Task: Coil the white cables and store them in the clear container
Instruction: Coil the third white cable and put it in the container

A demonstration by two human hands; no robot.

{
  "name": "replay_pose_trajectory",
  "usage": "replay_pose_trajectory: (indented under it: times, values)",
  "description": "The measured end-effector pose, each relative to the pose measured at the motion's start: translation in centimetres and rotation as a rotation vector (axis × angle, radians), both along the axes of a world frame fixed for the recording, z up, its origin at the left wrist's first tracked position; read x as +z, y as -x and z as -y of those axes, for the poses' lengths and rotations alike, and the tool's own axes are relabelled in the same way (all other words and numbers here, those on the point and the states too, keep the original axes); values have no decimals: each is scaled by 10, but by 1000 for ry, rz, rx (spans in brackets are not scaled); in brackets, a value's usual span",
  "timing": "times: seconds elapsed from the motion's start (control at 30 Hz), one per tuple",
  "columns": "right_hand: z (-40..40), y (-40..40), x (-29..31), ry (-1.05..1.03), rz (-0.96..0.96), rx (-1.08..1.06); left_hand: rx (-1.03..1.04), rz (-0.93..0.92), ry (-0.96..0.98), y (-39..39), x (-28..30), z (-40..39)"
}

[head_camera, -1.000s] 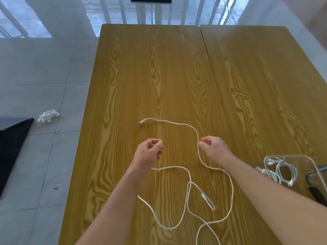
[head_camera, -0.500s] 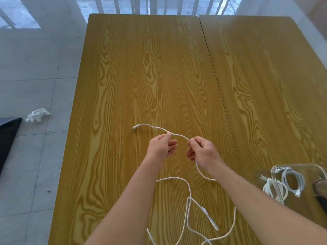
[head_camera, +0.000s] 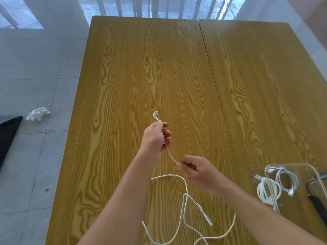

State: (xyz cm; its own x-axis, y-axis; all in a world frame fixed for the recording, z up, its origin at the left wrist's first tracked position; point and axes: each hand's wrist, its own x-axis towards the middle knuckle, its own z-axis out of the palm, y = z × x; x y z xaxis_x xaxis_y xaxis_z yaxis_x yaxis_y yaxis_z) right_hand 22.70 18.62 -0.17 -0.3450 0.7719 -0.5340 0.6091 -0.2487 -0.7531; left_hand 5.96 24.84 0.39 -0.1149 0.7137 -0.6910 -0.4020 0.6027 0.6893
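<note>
no writing is readable anywhere. nearest, the white cable [head_camera: 184,206] sprawls in loose loops on the counter [head_camera: 123,76] at 6 o'clock. the right hand [head_camera: 198,171] pinches it, fingers together; from there it runs straight toward 11 o'clock into the left hand [head_camera: 155,137], fingers curled round it, its plug tip up. at 3 o'clock the clear container [head_camera: 311,175] holds coiled cables [head_camera: 284,181].

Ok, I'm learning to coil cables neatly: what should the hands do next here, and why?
Probably the right hand brings its pinched stretch up to the left hand for a first loop: the left grips the white cable near its plug end, and the slack lies uncoiled on the table.
</note>
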Motion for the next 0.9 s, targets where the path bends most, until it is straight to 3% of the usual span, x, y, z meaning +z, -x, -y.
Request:
replay_pose_trajectory:
  times: [0.27, 0.73, 0.9]
  values:
    - [29, -27, 17, -13, 95, 103, -35, -25, -98, 3, 30, 31]
    - [74, -18, 75, -74, -112, 60, -36, 130, -188, -19, 90, 99]
    - [84, -33, 87, -97, -46, 97, 61, 113, -171, -7, 99, 108]
